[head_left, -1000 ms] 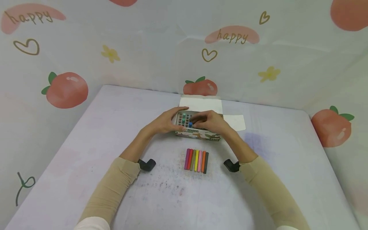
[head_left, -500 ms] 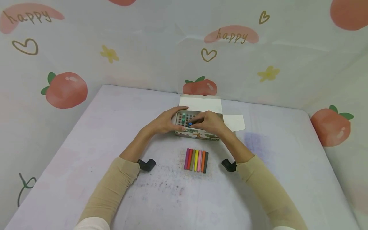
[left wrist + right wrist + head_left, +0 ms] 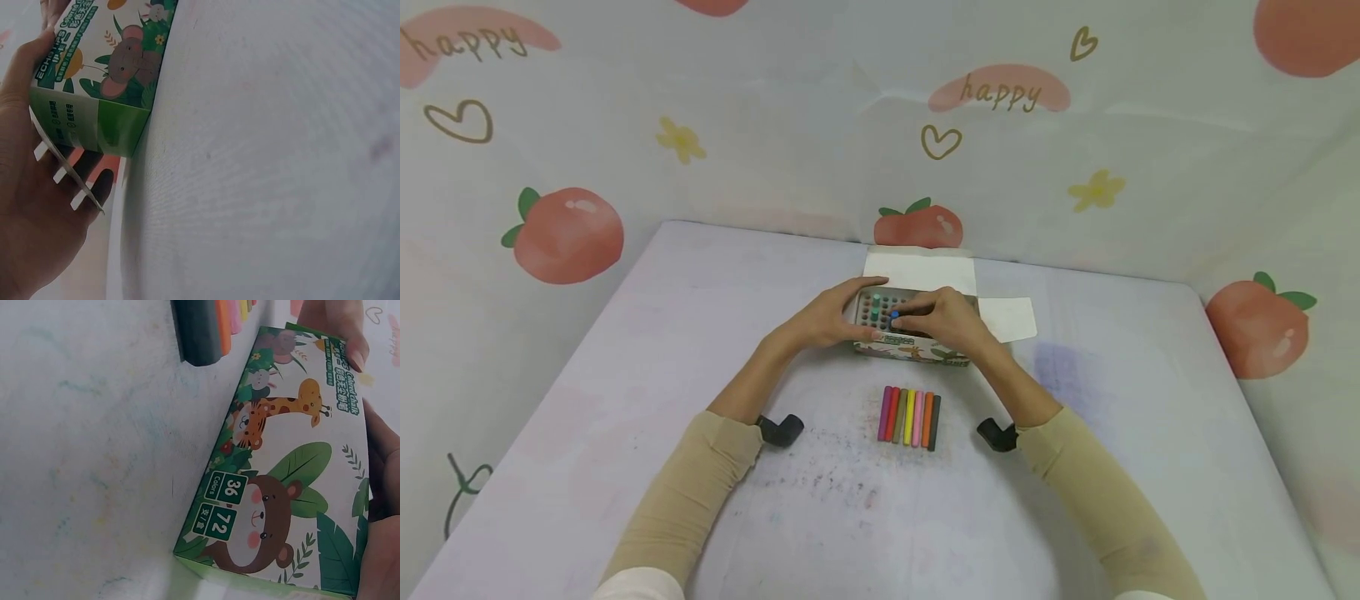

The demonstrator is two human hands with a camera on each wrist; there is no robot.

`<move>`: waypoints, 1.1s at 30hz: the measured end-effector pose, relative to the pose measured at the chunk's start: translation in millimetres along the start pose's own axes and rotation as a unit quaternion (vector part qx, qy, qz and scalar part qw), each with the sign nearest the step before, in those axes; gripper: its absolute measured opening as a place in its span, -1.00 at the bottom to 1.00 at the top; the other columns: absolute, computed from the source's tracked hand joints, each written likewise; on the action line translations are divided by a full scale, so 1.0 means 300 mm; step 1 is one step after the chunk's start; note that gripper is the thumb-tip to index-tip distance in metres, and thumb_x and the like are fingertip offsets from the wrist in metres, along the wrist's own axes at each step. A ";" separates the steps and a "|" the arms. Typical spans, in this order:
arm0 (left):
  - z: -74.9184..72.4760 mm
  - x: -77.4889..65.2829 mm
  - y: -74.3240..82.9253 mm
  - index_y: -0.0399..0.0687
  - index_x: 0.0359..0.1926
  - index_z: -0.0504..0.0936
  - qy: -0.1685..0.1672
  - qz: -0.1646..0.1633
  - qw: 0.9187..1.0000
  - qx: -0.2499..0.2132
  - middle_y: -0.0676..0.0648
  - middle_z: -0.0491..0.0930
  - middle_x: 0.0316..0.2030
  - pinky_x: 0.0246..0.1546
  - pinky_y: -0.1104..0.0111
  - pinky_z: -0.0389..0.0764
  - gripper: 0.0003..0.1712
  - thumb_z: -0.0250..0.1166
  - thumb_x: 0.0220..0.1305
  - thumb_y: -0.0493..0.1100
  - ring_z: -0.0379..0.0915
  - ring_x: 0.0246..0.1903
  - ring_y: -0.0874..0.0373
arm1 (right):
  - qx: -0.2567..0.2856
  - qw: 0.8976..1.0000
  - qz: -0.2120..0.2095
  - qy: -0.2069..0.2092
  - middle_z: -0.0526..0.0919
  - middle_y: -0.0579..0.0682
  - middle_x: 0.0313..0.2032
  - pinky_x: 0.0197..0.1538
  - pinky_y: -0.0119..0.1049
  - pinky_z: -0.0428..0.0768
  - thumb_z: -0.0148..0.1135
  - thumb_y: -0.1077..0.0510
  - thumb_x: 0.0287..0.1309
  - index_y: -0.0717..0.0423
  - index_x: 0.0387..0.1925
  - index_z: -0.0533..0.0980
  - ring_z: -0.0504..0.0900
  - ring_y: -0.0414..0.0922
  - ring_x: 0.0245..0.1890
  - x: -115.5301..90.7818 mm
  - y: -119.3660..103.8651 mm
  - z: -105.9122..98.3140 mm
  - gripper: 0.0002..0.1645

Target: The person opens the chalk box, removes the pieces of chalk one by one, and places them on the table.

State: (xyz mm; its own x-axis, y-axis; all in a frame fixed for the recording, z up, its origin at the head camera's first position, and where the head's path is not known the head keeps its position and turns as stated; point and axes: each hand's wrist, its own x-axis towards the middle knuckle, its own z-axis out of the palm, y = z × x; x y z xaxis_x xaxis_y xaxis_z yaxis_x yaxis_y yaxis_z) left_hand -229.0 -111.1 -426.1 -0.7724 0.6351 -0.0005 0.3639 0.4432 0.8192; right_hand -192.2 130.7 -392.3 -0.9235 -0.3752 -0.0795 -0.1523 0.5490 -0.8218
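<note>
A printed box of colored chalk point(image 3: 910, 351) stands with its lid folded back, showing a grid of holes inside. My left hand point(image 3: 820, 321) grips its left end, thumb along the front edge and fingers at the back; the left wrist view shows this hand round the green end point(image 3: 122, 128). Thumb and fingers of my right hand point(image 3: 953, 321) pinch the top of a blue chalk stick point(image 3: 895, 316) over the grid. To its left, green chalk sticks point(image 3: 876, 314) poke up from the holes. The right hand covers the right part of the grid.
In front of the box lies a row of several chalk sticks point(image 3: 908, 417), from purple to dark grey. White lid flaps point(image 3: 920, 270) spread behind and to the right of the box. The pale tabletop point(image 3: 850, 533) carries chalk smudges; a fruit-printed cloth point(image 3: 790, 150) hangs behind.
My right fingers have moved left onto the blue chalk stick and now pinch it, its top slightly higher than before. The left hand stays on the box.
</note>
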 end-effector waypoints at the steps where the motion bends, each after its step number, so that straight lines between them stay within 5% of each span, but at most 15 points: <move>1: 0.000 0.001 -0.001 0.23 0.50 0.20 0.000 0.001 1.000 0.001 -0.07 0.43 0.12 -0.02 0.14 0.43 -0.04 0.49 0.15 0.02 0.40 -0.07 0.04 | 0.009 1.000 -0.001 0.004 0.75 -0.05 -0.22 -0.22 -0.25 0.55 0.41 0.03 0.19 0.05 -0.07 0.74 0.65 -0.13 -0.26 0.000 0.001 -0.001 -0.70; 13: -0.005 0.008 -0.005 0.21 0.51 0.18 0.006 -0.002 1.000 0.010 -0.06 0.43 0.14 0.01 0.11 0.42 -0.03 0.48 0.15 0.05 0.39 -0.06 0.04 | 0.050 0.995 -0.056 0.064 0.73 0.00 -0.26 -0.40 -0.31 0.44 0.40 0.06 0.22 0.11 -0.02 0.71 0.52 -0.09 -0.46 -0.002 0.015 -0.004 -0.66; 20: -0.007 0.013 -0.003 0.21 0.51 0.19 0.009 -0.011 1.000 0.010 -0.07 0.44 0.14 0.05 0.09 0.40 -0.02 0.49 0.14 0.03 0.39 -0.03 0.03 | 0.094 0.988 -0.071 0.095 0.73 0.08 -0.18 -0.25 -0.31 0.55 0.34 0.07 0.27 0.14 0.01 0.68 0.65 -0.02 -0.27 0.002 0.025 -0.015 -0.66; 33: -0.004 0.019 0.003 0.13 0.50 0.21 0.010 -0.003 1.000 0.008 -0.08 0.45 0.11 0.08 0.09 0.37 -0.03 0.49 0.14 -0.02 0.37 -0.02 0.02 | 0.211 0.966 -0.080 0.125 0.65 0.17 -0.19 -0.16 -0.21 0.65 0.26 0.13 0.34 0.25 0.13 0.57 0.69 0.13 -0.23 -0.037 0.028 -0.060 -0.59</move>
State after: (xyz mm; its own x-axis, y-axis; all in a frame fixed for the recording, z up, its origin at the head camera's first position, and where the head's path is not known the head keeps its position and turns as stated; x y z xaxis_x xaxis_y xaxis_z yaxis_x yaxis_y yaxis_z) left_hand -233.7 -107.7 -424.6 -0.7853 0.6191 0.0058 0.3667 0.4576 0.8100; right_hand -189.6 152.9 -388.2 -0.9643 -0.2087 0.1631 -0.1918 0.1256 -0.9734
